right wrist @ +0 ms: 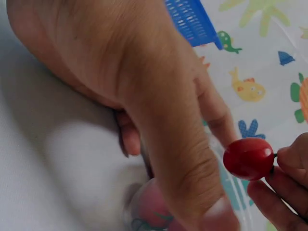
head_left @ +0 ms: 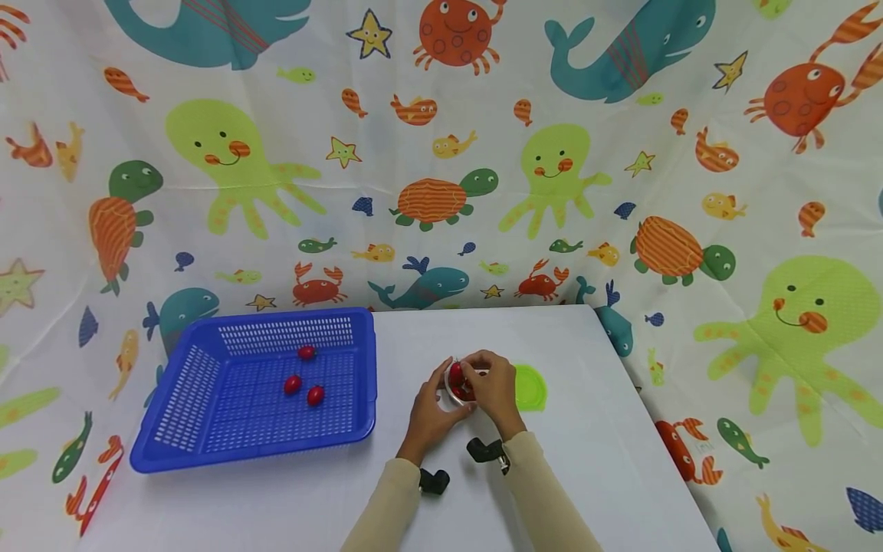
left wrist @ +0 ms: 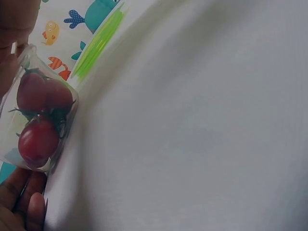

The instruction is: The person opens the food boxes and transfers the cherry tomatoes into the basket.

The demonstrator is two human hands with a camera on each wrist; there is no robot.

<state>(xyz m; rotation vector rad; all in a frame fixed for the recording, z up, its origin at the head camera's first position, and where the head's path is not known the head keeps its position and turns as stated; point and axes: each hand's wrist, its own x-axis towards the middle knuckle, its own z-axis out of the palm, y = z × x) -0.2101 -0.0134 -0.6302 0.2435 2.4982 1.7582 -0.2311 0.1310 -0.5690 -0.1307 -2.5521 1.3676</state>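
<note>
A small clear plastic cup [left wrist: 67,122] stands on the white table with several red cherry tomatoes [left wrist: 38,142] inside. My left hand [head_left: 431,414] holds it from the left, thumb on its near side. Over the cup's mouth, my right hand [head_left: 495,383] pinches one cherry tomato [right wrist: 248,158] at its green stem between thumb and fingertips. That tomato is glossy and lies sideways in the right wrist view, where the left hand covers much of the cup. A bright green lid [head_left: 530,387] lies flat just right of the cup, partly behind the right hand.
On the left of the white table [head_left: 600,460] sits a blue slotted plastic basket [head_left: 369,376] holding three cherry tomatoes [head_left: 315,395]. A cloth with sea animals [head_left: 441,115] hangs behind the table and along its right side.
</note>
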